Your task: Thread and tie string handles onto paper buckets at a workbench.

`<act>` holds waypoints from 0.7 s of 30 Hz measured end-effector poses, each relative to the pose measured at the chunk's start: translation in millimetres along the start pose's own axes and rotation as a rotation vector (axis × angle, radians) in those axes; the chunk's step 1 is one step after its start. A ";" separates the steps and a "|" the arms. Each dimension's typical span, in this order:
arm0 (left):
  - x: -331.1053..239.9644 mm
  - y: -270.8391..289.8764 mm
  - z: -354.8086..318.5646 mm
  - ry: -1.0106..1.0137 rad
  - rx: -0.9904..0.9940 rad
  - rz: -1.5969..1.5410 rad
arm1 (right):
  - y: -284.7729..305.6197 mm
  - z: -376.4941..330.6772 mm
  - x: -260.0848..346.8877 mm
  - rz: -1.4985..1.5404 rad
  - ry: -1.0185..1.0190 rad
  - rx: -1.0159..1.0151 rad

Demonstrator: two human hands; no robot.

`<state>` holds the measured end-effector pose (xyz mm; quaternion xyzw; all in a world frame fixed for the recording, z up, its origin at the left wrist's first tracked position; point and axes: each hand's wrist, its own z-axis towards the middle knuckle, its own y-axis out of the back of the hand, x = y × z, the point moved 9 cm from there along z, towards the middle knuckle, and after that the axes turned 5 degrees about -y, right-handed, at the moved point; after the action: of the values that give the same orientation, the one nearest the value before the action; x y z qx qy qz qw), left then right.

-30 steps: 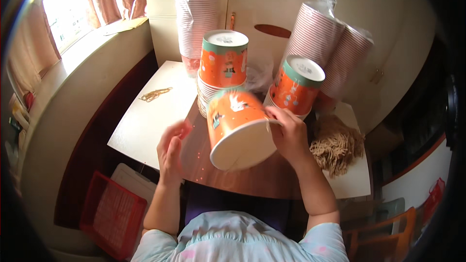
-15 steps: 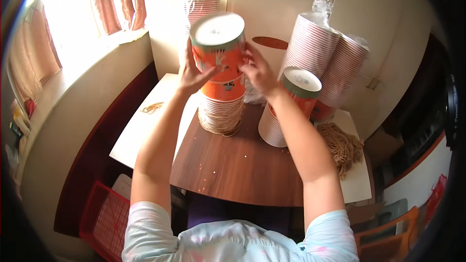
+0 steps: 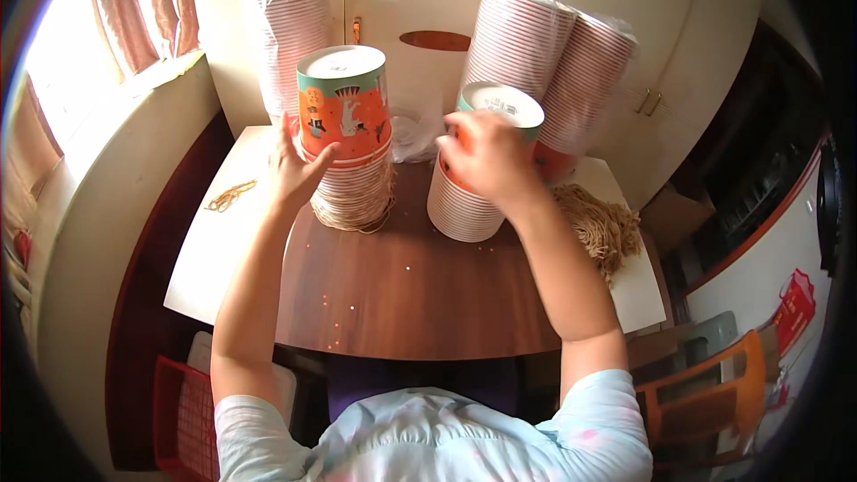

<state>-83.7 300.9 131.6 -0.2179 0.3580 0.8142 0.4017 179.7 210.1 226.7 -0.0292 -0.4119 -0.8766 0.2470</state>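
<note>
An upside-down stack of orange-and-green paper buckets (image 3: pixel 344 116) stands on the brown tabletop, its lower rims wrapped with thin tan cords (image 3: pixel 353 203). My left hand (image 3: pixel 293 171) is open at the stack's left side, thumb across the front and fingers spread up the side. My right hand (image 3: pixel 489 159) is in front of a second upside-down bucket stack (image 3: pixel 466 210), which has no cords on its rims. Its fingers are bent and slightly blurred, with the thumb apart and nothing visible between them. Whether it touches this stack I cannot tell.
Tall plastic-wrapped bucket stacks stand behind, one at the left (image 3: pixel 293 36) and two at the right (image 3: pixel 518 36). A tan cord bundle (image 3: pixel 596 225) lies at the right, a few loose cords (image 3: pixel 230 196) at the left. An orange chair (image 3: pixel 705 393) and red crate (image 3: pixel 183 411) flank the table.
The top orange bucket, raised between both hands, has come down onto the left stack. My right hand has left it and moved to the right stack. The whole view has shifted.
</note>
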 end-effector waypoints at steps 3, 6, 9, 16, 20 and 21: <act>-36.9 9.4 -29.2 -0.215 -0.132 0.105 | 51.2 -16.2 -28.5 -0.395 0.001 -0.186; -77.0 -16.9 -70.7 -0.388 -0.032 -0.173 | 39.7 -14.2 -68.9 -0.195 0.002 -0.106; -96.0 -77.7 -101.4 -0.255 0.260 -0.268 | 38.7 0.4 -75.9 -0.055 0.010 -0.061; -138.7 -159.5 -78.4 -0.130 0.173 -0.181 | 66.1 34.1 -70.9 0.037 0.054 -0.155; -141.5 -188.5 -75.7 -0.157 0.136 -0.065 | 146.1 35.8 -34.2 0.000 0.098 -0.495; -131.1 -196.5 -75.6 -0.142 0.149 -0.089 | 172.1 26.4 -23.2 0.090 0.094 -0.590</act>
<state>156.9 261.0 86.6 -0.1450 0.3780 0.7802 0.4768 274.7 146.3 360.1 -0.0776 -0.1258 -0.9470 0.2853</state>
